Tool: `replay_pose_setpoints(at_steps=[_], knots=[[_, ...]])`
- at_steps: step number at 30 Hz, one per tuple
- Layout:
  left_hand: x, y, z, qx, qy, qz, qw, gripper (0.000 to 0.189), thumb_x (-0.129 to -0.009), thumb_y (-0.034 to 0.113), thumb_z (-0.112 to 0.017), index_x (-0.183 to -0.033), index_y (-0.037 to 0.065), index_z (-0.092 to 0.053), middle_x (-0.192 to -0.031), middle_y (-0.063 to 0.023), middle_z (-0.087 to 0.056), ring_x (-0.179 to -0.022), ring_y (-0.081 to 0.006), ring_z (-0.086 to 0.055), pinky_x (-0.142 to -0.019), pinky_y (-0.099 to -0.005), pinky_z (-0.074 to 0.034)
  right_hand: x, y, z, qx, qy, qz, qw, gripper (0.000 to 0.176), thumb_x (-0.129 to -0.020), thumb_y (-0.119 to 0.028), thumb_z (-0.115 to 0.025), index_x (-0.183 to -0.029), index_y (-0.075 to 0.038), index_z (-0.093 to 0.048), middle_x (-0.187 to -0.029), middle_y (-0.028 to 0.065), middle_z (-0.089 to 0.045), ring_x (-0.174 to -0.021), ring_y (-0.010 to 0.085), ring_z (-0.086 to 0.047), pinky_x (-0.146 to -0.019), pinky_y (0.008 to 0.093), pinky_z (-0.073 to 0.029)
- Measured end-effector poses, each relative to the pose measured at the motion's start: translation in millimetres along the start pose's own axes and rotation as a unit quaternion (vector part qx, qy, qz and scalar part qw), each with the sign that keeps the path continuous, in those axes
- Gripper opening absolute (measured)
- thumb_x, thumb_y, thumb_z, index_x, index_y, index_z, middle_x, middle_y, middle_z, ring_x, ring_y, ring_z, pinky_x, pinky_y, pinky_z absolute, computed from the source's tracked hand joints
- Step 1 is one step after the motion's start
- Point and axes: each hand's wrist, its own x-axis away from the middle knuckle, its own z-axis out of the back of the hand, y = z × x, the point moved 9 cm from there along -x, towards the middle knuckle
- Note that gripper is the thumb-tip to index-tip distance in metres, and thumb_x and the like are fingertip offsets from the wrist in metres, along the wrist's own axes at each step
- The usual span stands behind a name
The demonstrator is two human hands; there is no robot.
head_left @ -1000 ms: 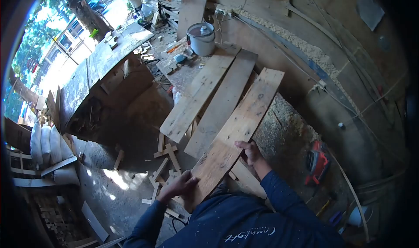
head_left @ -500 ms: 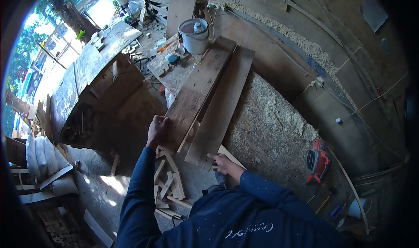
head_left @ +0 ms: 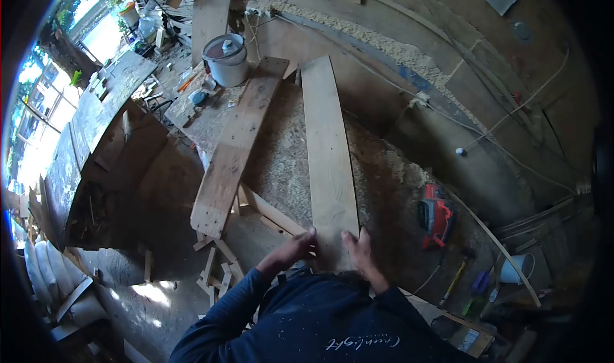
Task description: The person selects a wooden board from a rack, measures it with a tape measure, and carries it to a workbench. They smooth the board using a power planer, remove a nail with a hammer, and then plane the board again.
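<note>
A long pale wooden board [head_left: 329,152] points away from my body, its near end between my two hands. My left hand [head_left: 291,251] grips the board's left edge, thumb on top. On the right edge, my right hand [head_left: 362,254] holds the same board with its thumb up and fingers partly hidden beneath. To the left lies a darker, weathered plank [head_left: 236,146] on the worktable, with no hand on it. A white bucket [head_left: 227,66] stands beside that plank's far end.
The sawdust-strewn worktable [head_left: 390,197] carries a red and black power tool [head_left: 438,216] at the right. Nearby are a yellow-handled tool [head_left: 455,280], a purple-handled tool [head_left: 481,282] and a small pail [head_left: 517,269]. Wood offcuts [head_left: 214,270] lie on the floor at lower left.
The pale board has swung away from the dark plank and now shows a lighter face. My left hand has let go of the dark plank and moved right onto the pale board. The view has shifted right.
</note>
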Motion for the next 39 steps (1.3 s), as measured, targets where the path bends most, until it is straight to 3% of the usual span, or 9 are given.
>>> replay_pose_setpoints(at_steps=[7, 11, 14, 18, 21, 26, 31, 35, 39], knots=[[-16.6, -49.9, -135.8, 0.158, -0.156, 0.009, 0.975, 0.068, -0.107, 0.054, -0.042, -0.153, 0.004, -0.036, -0.144, -0.0149, -0.054, -0.129, -0.0309, -0.056, -0.110, -0.0458, -0.044, 67.5, -78.2, 71.8, 0.085, -0.076, 0.136, 0.984, 0.050, -0.096, -0.027, -0.062, -0.130, 0.006, -0.047, -0.118, 0.0362, -0.057, -0.110, 0.0552, -0.056, -0.094, 0.0530, -0.048], [8.3, -9.7, -206.8, 0.251, -0.150, -0.071, 0.954, 0.056, -0.106, 0.053, -0.044, -0.138, 0.008, -0.051, -0.124, -0.0106, -0.062, -0.112, -0.0256, -0.062, -0.098, -0.0421, -0.049, 94.8, -111.0, 156.5, -0.107, -0.151, 0.202, 0.962, 0.045, -0.106, -0.034, -0.051, -0.131, 0.004, -0.055, -0.109, 0.0199, -0.061, -0.100, 0.0299, -0.064, -0.086, 0.0407, -0.051], [24.4, 46.0, -238.3, 0.297, -0.196, -0.165, 0.920, 0.040, -0.106, 0.043, -0.051, -0.120, 0.007, -0.058, -0.103, -0.0053, -0.062, -0.096, -0.0206, -0.062, -0.087, -0.0372, -0.050, 74.8, -56.3, 219.0, -0.137, -0.055, 0.193, 0.970, 0.049, -0.107, -0.040, -0.051, -0.128, 0.002, -0.060, -0.111, 0.0165, -0.064, -0.101, 0.0221, -0.063, -0.089, 0.0343, -0.049], [26.1, 94.8, -260.5, 0.302, -0.100, -0.222, 0.922, 0.047, -0.101, 0.048, -0.059, -0.113, 0.003, -0.054, -0.096, -0.0062, -0.059, -0.086, -0.0148, -0.061, -0.075, -0.0304, -0.053, 8.7, 58.1, 299.5, 0.286, 0.318, 0.201, 0.881, 0.052, -0.094, -0.037, -0.068, -0.127, 0.001, -0.057, -0.116, 0.0211, -0.064, -0.114, 0.0385, -0.060, -0.103, 0.0415, -0.044], [19.1, 109.7, -268.1, 0.294, -0.097, -0.242, 0.920, 0.050, -0.102, 0.051, -0.056, -0.114, 0.003, -0.051, -0.095, -0.0077, -0.057, -0.084, -0.0146, -0.060, -0.075, -0.0294, -0.053, -64.1, 178.5, 307.2, 0.338, 0.331, 0.076, 0.878, 0.055, -0.091, -0.034, -0.071, -0.131, 0.000, -0.053, -0.115, 0.0247, -0.064, -0.116, 0.0397, -0.060, -0.103, 0.0463, -0.044], [10.8, 126.5, -281.0, 0.276, -0.132, -0.256, 0.917, 0.050, -0.103, 0.048, -0.056, -0.117, 0.001, -0.049, -0.097, -0.0118, -0.056, -0.087, -0.0175, -0.059, -0.077, -0.0300, -0.054, -111.0, 266.8, 290.7, 0.001, 0.189, 0.111, 0.976, 0.049, -0.090, -0.029, -0.071, -0.126, -0.001, -0.054, -0.084, 0.0148, -0.066, -0.072, 0.0264, -0.066, -0.063, 0.0416, -0.053], [0.9, 130.7, -283.9, 0.303, -0.118, -0.263, 0.909, 0.051, -0.102, 0.048, -0.058, -0.118, 0.000, -0.049, -0.101, -0.0136, -0.055, -0.088, -0.0195, -0.059, -0.078, -0.0306, -0.056, -1.2, 245.3, 298.2, -0.070, 0.072, 0.033, 0.994, 0.048, -0.089, -0.040, -0.074, -0.113, -0.001, -0.061, -0.083, 0.0100, -0.064, -0.072, 0.0225, -0.061, -0.063, 0.0368, -0.048], [-4.8, 131.7, -290.4, 0.286, -0.099, -0.266, 0.915, 0.052, -0.101, 0.051, -0.058, -0.114, 0.001, -0.050, -0.097, -0.0126, -0.057, -0.086, -0.0186, -0.060, -0.076, -0.0304, -0.056, 72.8, 269.1, 282.9, -0.037, 0.028, -0.031, 0.998, 0.054, -0.092, -0.038, -0.071, -0.129, 0.000, -0.059, -0.112, 0.0192, -0.070, -0.106, 0.0341, -0.068, -0.094, 0.0427, -0.052], [2.3, 135.4, -309.5, 0.279, -0.037, -0.263, 0.923, 0.068, -0.093, 0.072, -0.053, -0.104, 0.006, -0.053, -0.071, -0.0088, -0.059, -0.069, -0.0193, -0.060, -0.067, -0.0323, -0.051, 81.4, 286.5, 271.1, 0.008, 0.149, 0.189, 0.971, 0.050, -0.093, -0.036, -0.071, -0.126, -0.001, -0.058, -0.093, 0.0107, -0.064, -0.073, 0.0209, -0.061, -0.063, 0.0367, -0.049]])
